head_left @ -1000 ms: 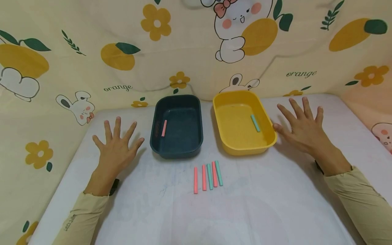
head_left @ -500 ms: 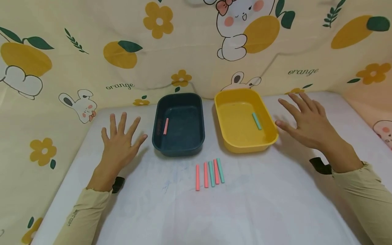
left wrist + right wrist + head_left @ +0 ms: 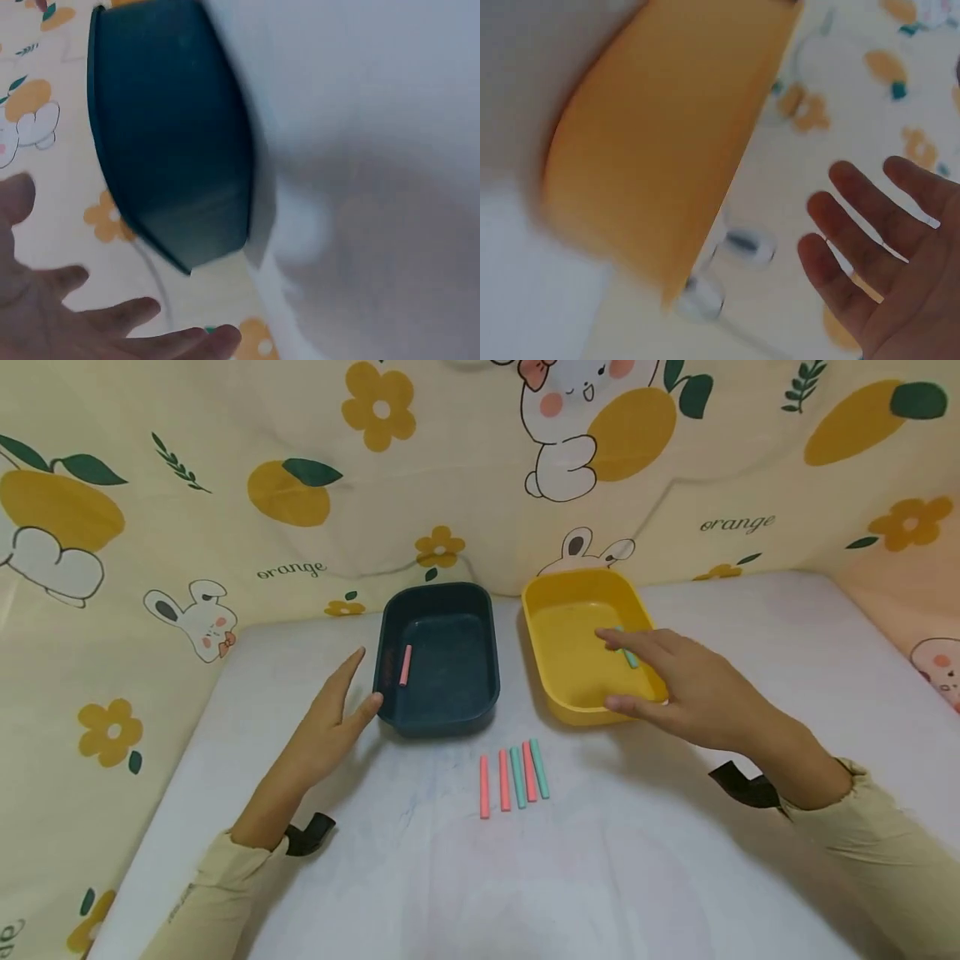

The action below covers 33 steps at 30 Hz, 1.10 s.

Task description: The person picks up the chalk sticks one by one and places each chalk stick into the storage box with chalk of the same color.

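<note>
My left hand (image 3: 324, 731) is beside the left wall of the dark blue tub (image 3: 438, 720), its thumb tip overlapping the rim in the head view. In the left wrist view its fingers are spread and hold nothing. Over the right part of the yellow tub (image 3: 555, 652) hovers my right hand (image 3: 693, 693), thumb and fingers apart with nothing between them. A teal chalk stick (image 3: 631, 658) lies inside that tub, partly hidden by a finger. One pink chalk stick (image 3: 406, 665) lies in the dark blue tub. Between and in front of the tubs, several pink and teal chalk sticks (image 3: 504, 781) lie in a row.
A white cloth (image 3: 465, 877) covers the table under both tubs. Right behind them rises a cream curtain (image 3: 480, 468) printed with oranges, flowers and rabbits. Black straps (image 3: 309, 835) hang at both wrists.
Both hands have moved inward: the left from the table's left side to the dark blue tub, the right from beyond the yellow tub to over it. The chalk sticks have stayed put.
</note>
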Motion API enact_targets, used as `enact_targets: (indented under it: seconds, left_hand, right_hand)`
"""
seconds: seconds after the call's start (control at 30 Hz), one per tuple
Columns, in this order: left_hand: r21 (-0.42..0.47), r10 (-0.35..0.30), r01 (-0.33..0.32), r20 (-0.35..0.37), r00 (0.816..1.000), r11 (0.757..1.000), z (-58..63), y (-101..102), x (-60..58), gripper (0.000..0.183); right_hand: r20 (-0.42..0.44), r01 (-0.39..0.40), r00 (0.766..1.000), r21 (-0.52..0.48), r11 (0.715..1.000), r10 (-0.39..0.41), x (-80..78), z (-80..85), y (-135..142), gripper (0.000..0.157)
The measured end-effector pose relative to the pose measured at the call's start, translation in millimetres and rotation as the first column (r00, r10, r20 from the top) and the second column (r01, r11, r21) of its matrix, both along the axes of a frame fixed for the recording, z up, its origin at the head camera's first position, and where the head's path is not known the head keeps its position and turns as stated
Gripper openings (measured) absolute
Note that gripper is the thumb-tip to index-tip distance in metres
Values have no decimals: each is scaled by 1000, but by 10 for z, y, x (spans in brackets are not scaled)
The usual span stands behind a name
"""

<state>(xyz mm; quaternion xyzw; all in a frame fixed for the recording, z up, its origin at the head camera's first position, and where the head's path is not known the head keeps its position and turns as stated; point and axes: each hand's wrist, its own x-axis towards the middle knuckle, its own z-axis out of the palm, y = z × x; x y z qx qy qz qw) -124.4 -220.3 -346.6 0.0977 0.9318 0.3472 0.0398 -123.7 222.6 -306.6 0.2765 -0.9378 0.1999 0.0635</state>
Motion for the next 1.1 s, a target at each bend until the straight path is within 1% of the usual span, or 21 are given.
enact_targets:
  seconds: [0.1,0.2,0.27,0.37,0.43,0.53,0.57,0.67,0.87,1.0,1.1]
  left_hand:
    - [124,4,-7,27,1000,992,-51,40,14,73]
    - [231,7,-21,63,998,973,-92,91,23,71]
    - [305,9,-41,105,994,952,-106,127,29,69]
    - [405,14,-81,166,986,911,-110,168,26,65]
    - [446,23,-113,202,979,888,-109,176,19,63]
    - [487,22,-144,247,969,861,-111,167,0,62]
    - [494,17,-149,261,965,857,-116,161,-7,62]
    - [519,-17,-141,289,957,843,-140,140,-23,63]
    - [536,-64,-124,319,946,835,-229,68,-59,64]
    - [554,-87,-109,315,945,825,-251,35,-55,65]
    - [570,-100,-103,313,944,816,-252,20,-57,65]
  right_hand:
    - [6,-55,998,25,998,55,101,-47,-197,72]
    - [26,-105,994,65,992,103,195,-123,-400,71]
    - [53,-128,991,97,987,123,252,-173,-518,70]
    - [99,-149,986,124,981,137,320,-247,-647,69]
    - [122,-159,982,131,979,143,340,-297,-708,69]
    - [130,-168,980,138,976,151,334,-371,-771,72]
    - [130,-168,980,143,975,150,327,-397,-786,73]
    - [155,-161,979,179,970,134,307,-469,-818,76]
    - [252,-146,964,228,963,87,304,-554,-853,84]
    - [270,-143,960,233,962,78,310,-560,-851,87]
    - [272,-154,958,231,961,88,308,-558,-847,88]
